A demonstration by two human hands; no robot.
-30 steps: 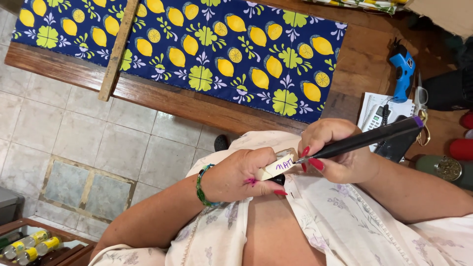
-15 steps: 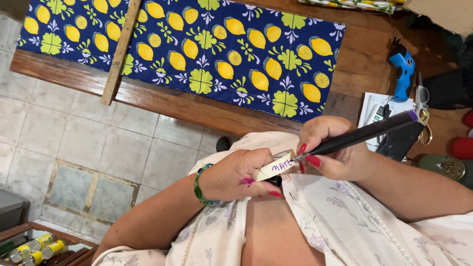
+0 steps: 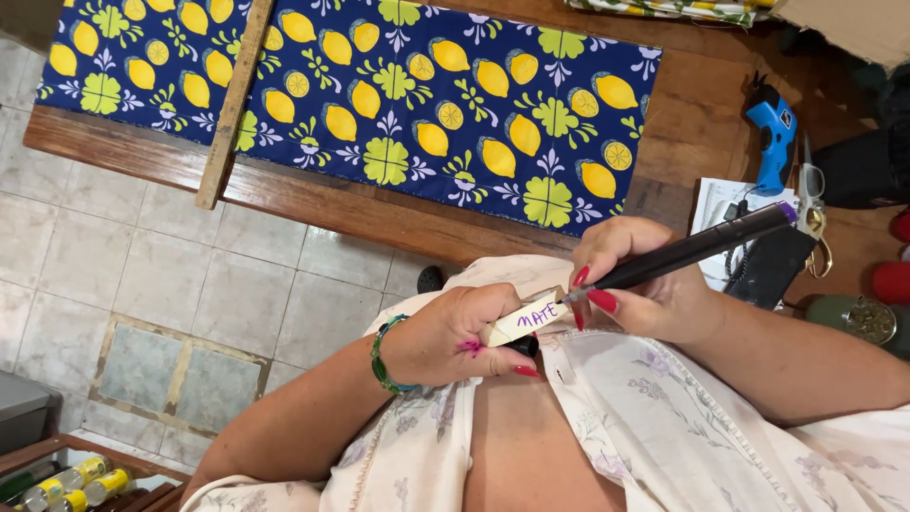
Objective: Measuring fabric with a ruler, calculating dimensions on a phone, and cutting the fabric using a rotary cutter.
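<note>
My left hand (image 3: 453, 334), with a green bracelet at the wrist, grips a small cream stick (image 3: 524, 320) that bears purple lettering. My right hand (image 3: 649, 289) holds a long black marker (image 3: 706, 246) with a purple end. Its tip touches the stick's right end. Both hands are close to my chest, over my pale floral shirt (image 3: 664, 427), below the wooden table's edge (image 3: 341, 204).
A dark blue cloth with yellow lemons (image 3: 398, 95) lies on the table with a wooden ruler (image 3: 230, 109) across it. At the right are a blue hand tool (image 3: 774, 133), scissors (image 3: 809, 194), white paper (image 3: 718, 201) and red items (image 3: 893, 281). Small bottles (image 3: 76, 479) stand low left above tiled floor.
The marker tip has shifted slightly along the stick as purple letters are written. Both hands stay together in nearly the same place.
</note>
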